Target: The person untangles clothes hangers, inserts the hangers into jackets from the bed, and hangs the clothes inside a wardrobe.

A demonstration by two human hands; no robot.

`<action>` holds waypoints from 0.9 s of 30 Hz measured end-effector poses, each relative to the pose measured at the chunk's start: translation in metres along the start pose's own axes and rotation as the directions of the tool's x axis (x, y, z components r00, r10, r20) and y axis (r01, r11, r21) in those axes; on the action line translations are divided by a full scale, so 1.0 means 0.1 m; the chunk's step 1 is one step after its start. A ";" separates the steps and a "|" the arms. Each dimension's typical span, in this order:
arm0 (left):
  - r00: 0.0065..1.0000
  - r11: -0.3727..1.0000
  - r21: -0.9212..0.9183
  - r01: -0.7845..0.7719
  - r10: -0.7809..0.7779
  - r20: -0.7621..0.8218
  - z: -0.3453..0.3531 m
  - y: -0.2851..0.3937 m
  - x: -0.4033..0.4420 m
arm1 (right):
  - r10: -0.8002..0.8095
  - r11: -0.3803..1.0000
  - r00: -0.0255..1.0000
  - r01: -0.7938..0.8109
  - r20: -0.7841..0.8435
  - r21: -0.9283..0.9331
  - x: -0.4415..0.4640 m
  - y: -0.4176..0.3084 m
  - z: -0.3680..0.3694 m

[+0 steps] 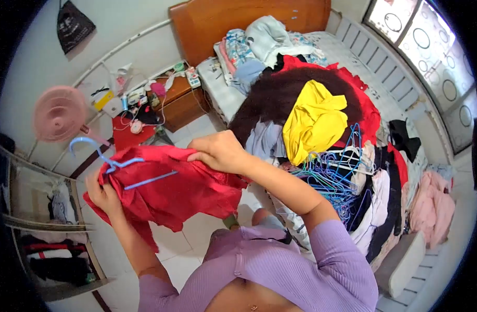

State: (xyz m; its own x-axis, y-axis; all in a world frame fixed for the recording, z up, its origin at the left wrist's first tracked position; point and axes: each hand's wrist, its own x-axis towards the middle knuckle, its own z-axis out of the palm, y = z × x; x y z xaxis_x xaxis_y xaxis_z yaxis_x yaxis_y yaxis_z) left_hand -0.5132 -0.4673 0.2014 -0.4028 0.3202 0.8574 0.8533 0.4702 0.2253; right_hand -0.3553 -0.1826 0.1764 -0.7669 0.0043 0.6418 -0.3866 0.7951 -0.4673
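A red garment [170,200] hangs spread between my two hands, in front of my body. Inside its neck opening sits a light blue clothes hanger [100,153], its hook sticking up and part of its lower bar showing. My left hand [102,195] is closed on the garment's left side, close to the hanger's shoulder; whether it also grips the hanger is hidden. With fingers closed, my right hand [220,151] pinches the garment's upper right edge. The garment's lower folds hang loose above the floor.
To the right, a bed [321,39] holds piled clothes, a yellow garment [316,122] and a heap of blue hangers [327,179]. A pink fan [60,114] and a wooden nightstand [181,101] stand ahead. Open shelves [56,229] with folded clothes are at left.
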 end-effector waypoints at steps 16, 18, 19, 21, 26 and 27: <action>0.731 0.906 -0.284 0.315 -0.040 0.681 3.59 1.02 -0.21 | 0.645 0.734 0.354 -0.532 -0.677 0.421 -0.83 2.55 -2.01; 0.652 0.818 -0.358 0.450 -0.028 0.757 3.99 1.43 -0.34 | 0.723 0.686 0.260 -0.379 -0.640 0.621 -1.08 3.08 -2.33; 0.643 0.821 -0.353 0.449 -0.023 0.765 4.18 1.62 -0.41 | 0.740 0.661 0.216 -0.410 -0.637 0.629 -1.25 3.35 -2.48; 0.615 0.859 -0.371 0.354 0.085 0.784 4.50 1.98 -0.56 | 0.695 0.635 0.149 -0.586 -0.703 0.503 -1.68 3.93 -2.72; 0.571 0.863 -0.431 0.264 0.221 0.791 4.92 2.93 -1.01 | 0.638 0.268 -0.103 -0.899 -0.763 0.346 -2.67 4.78 -3.07; 0.541 0.851 -0.450 0.272 0.252 0.803 4.95 3.07 -1.09 | 0.620 0.191 -0.134 -0.930 -0.773 0.314 -2.87 4.91 -3.09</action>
State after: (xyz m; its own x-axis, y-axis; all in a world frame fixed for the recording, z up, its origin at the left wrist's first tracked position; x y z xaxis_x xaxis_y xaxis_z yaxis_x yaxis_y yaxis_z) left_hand -0.3710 0.0494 -0.0523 -0.2687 0.9516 0.1489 0.7653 0.1170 0.6330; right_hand -0.1668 0.3939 -0.0496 0.2589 0.9613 0.0946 0.4784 -0.0425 -0.8771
